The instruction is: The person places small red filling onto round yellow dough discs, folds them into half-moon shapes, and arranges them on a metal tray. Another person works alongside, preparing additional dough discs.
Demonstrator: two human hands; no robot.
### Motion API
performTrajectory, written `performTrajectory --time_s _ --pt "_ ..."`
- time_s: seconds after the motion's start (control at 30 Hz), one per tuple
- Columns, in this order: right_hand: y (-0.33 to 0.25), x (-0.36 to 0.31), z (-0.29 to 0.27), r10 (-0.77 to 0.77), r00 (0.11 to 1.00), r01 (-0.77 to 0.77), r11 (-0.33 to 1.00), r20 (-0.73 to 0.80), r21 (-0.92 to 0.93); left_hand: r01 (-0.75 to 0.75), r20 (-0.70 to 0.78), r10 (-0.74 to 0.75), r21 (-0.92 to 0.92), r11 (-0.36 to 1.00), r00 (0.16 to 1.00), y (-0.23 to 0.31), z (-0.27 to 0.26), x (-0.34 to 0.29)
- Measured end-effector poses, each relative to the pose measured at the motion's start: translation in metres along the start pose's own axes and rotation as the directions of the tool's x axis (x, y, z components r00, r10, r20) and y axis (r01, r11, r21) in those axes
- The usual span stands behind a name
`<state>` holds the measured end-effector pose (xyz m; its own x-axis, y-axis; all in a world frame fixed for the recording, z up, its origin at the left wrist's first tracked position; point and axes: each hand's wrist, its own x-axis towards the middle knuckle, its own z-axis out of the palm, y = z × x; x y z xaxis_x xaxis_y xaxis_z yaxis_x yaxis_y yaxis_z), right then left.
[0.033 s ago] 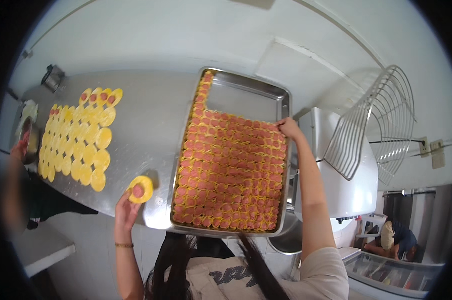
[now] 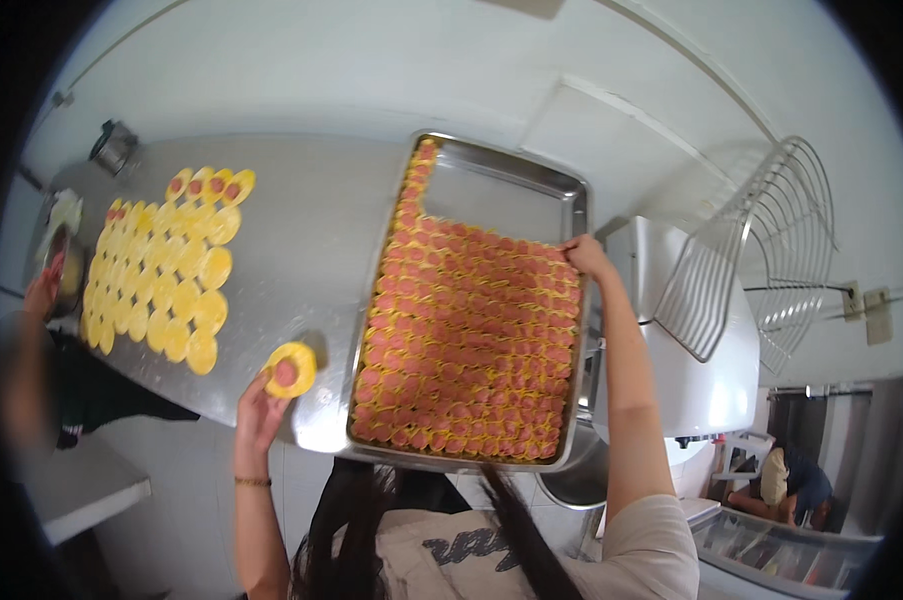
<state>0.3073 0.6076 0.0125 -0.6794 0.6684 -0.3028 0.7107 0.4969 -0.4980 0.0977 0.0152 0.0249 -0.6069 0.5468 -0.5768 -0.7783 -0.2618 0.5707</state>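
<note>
A person's left hand [image 2: 259, 412] grasps a yellow round [image 2: 304, 354] topped with a pink slice [image 2: 286, 374] over the tabletop [image 2: 296, 240], just left of a metal tray [image 2: 491, 195] mostly filled with rows of pink-and-yellow pieces [image 2: 471, 340]. At the tray's right side, the right hand [image 2: 585, 256] reaches a row's end, its fingertips too obscured to tell whether they grip anything. More yellow rounds [image 2: 161, 285] lie at left, near a co-worker's hand [image 2: 41, 293], that person's arm blurred and cut off.
</note>
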Motion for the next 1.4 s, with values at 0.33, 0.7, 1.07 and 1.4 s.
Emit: performTrajectory --time_s 0.33,0.7,1.07,1.4 --pt "-0.185 -0.078 0.092 -0.308 0.947 0.164 0.709 0.092 0.685 0.021 0.268 -0.026 0.021 1.0 0.963 0.017 0.049 0.013" --pt "-0.315 -0.194 0.274 -0.053 0.968 -0.202 0.424 0.247 0.883 -0.124 0.042 0.123 0.58 0.805 0.991 0.013 0.002 0.022" --pt "-0.309 -0.203 0.338 -0.037 0.999 0.025 0.659 -0.001 0.751 -0.241 0.108 0.234 0.697 0.676 0.966 -0.003 -0.05 0.043" --pt "-0.328 -0.22 0.311 -0.062 0.994 -0.042 0.506 0.085 0.861 -0.178 0.213 0.09 0.444 0.878 0.973 0.006 -0.057 0.038"
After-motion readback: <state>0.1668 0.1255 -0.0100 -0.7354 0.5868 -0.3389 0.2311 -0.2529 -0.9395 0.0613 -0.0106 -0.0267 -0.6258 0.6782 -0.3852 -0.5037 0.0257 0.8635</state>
